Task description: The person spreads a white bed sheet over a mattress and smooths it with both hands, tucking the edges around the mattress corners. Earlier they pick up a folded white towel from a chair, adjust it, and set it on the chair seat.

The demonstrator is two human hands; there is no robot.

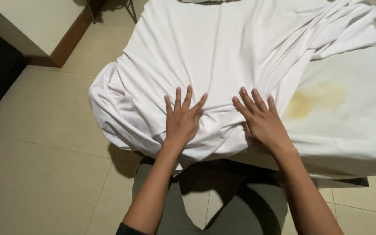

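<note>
White sheet (pixel 223 56) lies rumpled over the mattress (pixel 353 130) corner, hanging off the near-left edge toward the tiled floor (pixel 44 165). Left hand (pixel 181 122) and right hand (pixel 264 124) press flat on it near the near edge, fingers spread wide, gripping nothing, palms pinning cloth, apparently to smooth folds. Yellowish stain (pixel 314 102) shows on bare mattress at right.

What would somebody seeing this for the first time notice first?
Most likely the two hands pressed flat, fingers spread, on the rumpled white sheet in the middle of the view: the left hand and the right hand side by side near the bed's corner. Next comes the yellowish stain on the bare mattress to the right, where the sheet does not reach.
</note>
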